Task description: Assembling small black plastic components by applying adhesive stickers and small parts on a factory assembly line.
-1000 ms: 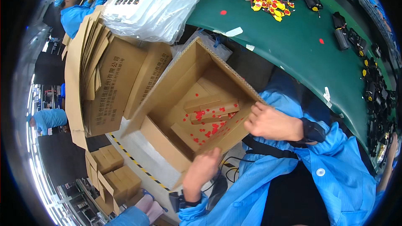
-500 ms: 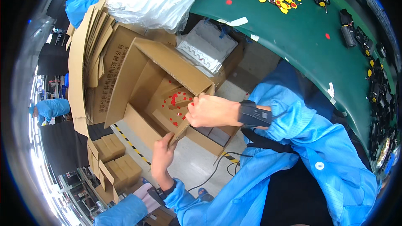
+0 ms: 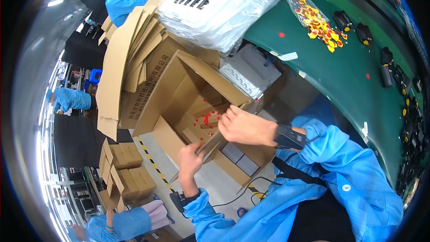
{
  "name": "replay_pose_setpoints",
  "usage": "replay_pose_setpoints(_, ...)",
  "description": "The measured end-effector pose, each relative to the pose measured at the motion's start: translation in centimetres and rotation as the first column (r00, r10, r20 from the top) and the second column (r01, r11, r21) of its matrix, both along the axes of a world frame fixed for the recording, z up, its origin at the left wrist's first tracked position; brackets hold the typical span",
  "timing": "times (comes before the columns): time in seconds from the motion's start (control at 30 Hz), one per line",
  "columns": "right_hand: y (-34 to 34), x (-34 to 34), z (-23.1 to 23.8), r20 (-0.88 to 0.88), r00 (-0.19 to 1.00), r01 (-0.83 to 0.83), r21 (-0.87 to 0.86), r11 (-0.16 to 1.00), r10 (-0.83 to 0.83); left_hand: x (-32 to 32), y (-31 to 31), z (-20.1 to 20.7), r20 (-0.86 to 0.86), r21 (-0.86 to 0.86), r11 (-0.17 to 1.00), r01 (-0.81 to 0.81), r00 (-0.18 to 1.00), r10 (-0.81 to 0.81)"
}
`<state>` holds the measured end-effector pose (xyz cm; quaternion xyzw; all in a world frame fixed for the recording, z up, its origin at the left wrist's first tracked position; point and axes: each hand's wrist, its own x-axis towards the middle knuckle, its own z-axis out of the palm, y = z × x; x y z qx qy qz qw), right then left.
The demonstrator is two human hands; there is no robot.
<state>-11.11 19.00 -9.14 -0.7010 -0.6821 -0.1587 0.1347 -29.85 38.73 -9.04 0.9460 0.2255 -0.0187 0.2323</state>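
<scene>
Floor (image 3: 210,192): pale grey, crossed by yellow-and-black tape (image 3: 152,161); ceiling lights (image 3: 55,2) run down the far left, blurred by the lens.
Green table (image 3: 331,69): smooth top curving from upper middle down the right side, with pale label scraps (image 3: 287,56) along its near edge.
Co-workers in blue: one at upper left (image 3: 121,9), one farther off at left (image 3: 71,98), one at lower left (image 3: 125,224).
Cardboard stack (image 3: 117,76): flattened sheets upright on the left.
Bagged white trays (image 3: 210,22): at the table's far left end, rows of dark parts in them.
Open carton (image 3: 163,89): below the table edge, between the cardboard stack and the person; its base is hidden.
Lower carton (image 3: 224,163): just beside it, grey blocks (image 3: 244,161) inside.
Right hand (image 3: 244,125): fingers curled closed on the open carton's near right rim.
Left hand (image 3: 190,159): pinching the same near side, farther left.
Black parts (image 3: 342,20): strung along the table's far side.
Yellow-and-red pieces (image 3: 320,27): heaped, spilling from a clear bag.
Red discs (image 3: 208,118): scattered in the open carton; two lie on the green top.
</scene>
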Motion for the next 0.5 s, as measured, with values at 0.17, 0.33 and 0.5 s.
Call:
replay_pose_setpoints(0.17,-2.8,-0.7,2.6,-0.245,0.957,-0.105,0.213,0.971,0.158,-0.3,2.3,1.3,-0.112,-0.126,0.991,-0.032,0.994,0.018)
replay_pose_setpoints(0.33,-5.5,0.0,2.3,-0.823,0.485,0.223,0.443,0.868,0.296,-0.2,3.2,1.3,-0.089,-0.131,0.989,-0.069,0.994,0.057)
replay_pose_setpoints(0.5,-6.4,2.3,2.0,-0.523,-0.697,0.329,0.376,0.866,0.491,-0.3,1.0,0.0,0.245,-0.028,0.997,-0.078,0.966,0.083)
